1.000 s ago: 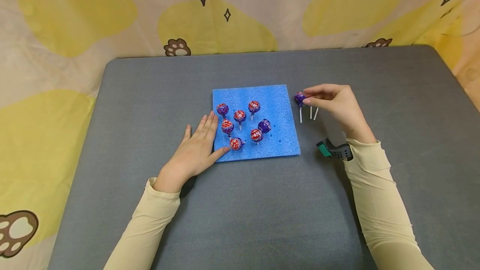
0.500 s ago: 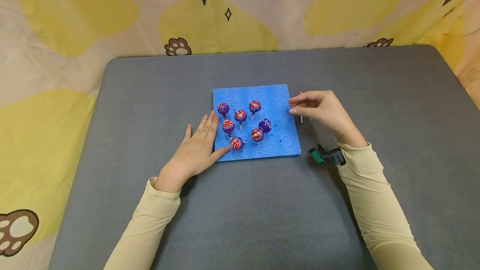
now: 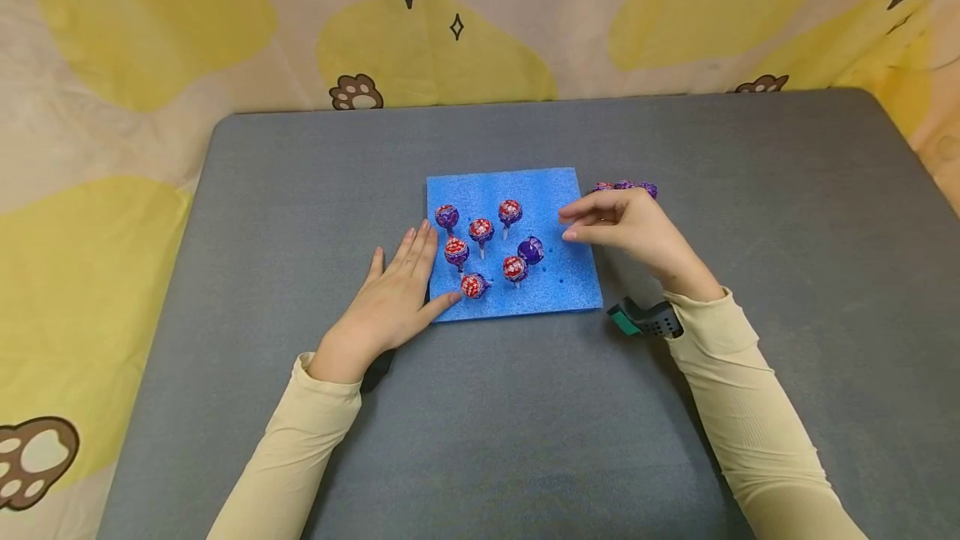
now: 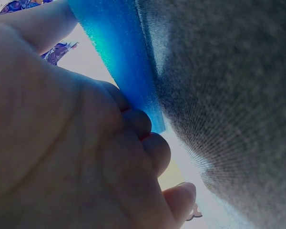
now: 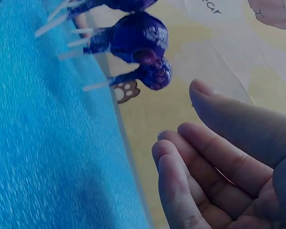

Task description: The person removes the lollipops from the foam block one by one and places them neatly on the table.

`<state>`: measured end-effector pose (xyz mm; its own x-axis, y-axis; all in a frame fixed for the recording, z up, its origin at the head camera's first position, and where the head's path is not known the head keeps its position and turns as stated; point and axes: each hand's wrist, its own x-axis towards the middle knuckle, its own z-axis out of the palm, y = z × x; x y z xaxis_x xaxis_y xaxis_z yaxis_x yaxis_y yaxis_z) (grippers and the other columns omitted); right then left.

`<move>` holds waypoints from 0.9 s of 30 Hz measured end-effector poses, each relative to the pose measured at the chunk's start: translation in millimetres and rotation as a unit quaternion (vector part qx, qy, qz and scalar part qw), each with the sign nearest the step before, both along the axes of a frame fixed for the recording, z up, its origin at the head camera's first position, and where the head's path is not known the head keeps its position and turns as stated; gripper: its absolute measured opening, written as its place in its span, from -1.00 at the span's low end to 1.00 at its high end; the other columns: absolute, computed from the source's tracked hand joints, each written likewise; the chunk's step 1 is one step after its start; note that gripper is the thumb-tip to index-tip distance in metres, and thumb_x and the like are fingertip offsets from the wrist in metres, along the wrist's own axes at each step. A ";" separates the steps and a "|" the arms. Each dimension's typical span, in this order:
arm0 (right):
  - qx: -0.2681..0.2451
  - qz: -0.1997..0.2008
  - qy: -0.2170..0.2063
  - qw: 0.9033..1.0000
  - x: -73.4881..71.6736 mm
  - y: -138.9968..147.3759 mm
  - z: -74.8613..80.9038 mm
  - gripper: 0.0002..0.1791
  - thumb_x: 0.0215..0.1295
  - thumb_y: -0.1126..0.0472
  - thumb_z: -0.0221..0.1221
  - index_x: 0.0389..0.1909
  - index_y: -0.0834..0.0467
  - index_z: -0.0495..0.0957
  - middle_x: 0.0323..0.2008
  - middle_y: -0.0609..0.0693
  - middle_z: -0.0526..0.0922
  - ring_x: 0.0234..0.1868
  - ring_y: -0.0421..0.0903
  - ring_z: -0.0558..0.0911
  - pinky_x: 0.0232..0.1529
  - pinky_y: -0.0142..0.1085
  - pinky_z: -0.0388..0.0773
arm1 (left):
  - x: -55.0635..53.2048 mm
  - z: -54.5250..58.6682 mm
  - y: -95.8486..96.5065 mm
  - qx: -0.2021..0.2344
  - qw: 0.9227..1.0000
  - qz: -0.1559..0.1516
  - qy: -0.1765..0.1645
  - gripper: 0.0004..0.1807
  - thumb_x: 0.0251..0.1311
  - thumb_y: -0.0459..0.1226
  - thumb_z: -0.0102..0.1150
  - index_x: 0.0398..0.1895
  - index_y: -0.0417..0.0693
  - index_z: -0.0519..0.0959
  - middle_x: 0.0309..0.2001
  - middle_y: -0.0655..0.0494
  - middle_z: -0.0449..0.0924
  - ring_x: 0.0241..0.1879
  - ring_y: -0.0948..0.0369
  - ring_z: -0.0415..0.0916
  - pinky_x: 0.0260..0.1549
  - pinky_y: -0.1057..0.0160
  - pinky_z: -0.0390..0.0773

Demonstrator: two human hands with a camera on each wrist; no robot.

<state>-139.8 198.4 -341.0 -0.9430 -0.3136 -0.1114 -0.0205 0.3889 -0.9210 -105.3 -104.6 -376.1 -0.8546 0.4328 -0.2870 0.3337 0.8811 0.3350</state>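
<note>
A blue foam board (image 3: 566,294) lies on the grey table, with several lollipops (image 3: 510,211) in purple and red wrappers standing in it on white sticks. My left hand (image 3: 386,311) lies along the board's left edge, fingers straight, thumb on its near left corner by a lollipop (image 3: 473,286). In the left wrist view the fingertips meet the board's blue side (image 4: 133,71). Over the board's right edge is my right hand (image 3: 633,236), fingers loosely bent and thumb apart. The right wrist view shows nothing between the thumb and fingers (image 5: 174,181).
Behind my right hand, beyond the board's right edge, more lollipops (image 3: 626,185) stand in a row, their lower parts hidden by the hand. Small holes dot the board's right half. A patterned cloth (image 3: 480,65) hangs along the table's back edge (image 3: 300,114).
My right hand has moved left and a little nearer, from beside the lollipops right of the board to over the board's right edge. My left hand stays in place.
</note>
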 end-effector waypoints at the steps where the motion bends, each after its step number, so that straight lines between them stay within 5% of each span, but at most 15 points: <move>1: -0.004 0.003 -0.002 1.000 0.3 -1.1 -0.1 -0.64 0.13 0.29 0.33 -0.07 0.38 0.60 -0.13 0.24 0.64 -0.24 -0.23 0.66 -0.18 -0.43 0.55 | -0.1 -0.1 0.0 0.000 1.000 0.000 0.000 -0.03 0.30 0.21 -0.15 0.48 -0.16 -0.30 0.49 -0.03 -0.43 0.45 0.07 -0.47 0.29 -0.21 -0.35; 18: -0.037 0.051 -0.041 0.997 5.2 -17.2 -4.8 -0.68 0.10 0.42 0.30 -0.09 0.41 0.59 -0.24 0.18 0.68 -0.28 -0.15 0.68 -0.22 -0.34 0.59 | -1.0 0.4 0.6 -0.004 1.000 -0.002 -0.002 -0.03 0.30 0.21 -0.17 0.48 -0.15 -0.32 0.49 -0.02 -0.44 0.45 0.07 -0.47 0.30 -0.21 -0.35; 27: -0.010 0.051 -0.028 0.998 6.7 -22.5 -4.7 -0.67 0.06 0.34 0.36 -0.11 0.32 0.64 -0.26 0.11 0.69 -0.28 -0.15 0.66 -0.26 -0.39 0.57 | -0.6 0.5 0.2 -0.003 1.000 -0.001 -0.003 -0.03 0.30 0.21 -0.16 0.48 -0.16 -0.32 0.49 -0.03 -0.44 0.45 0.06 -0.47 0.30 -0.21 -0.35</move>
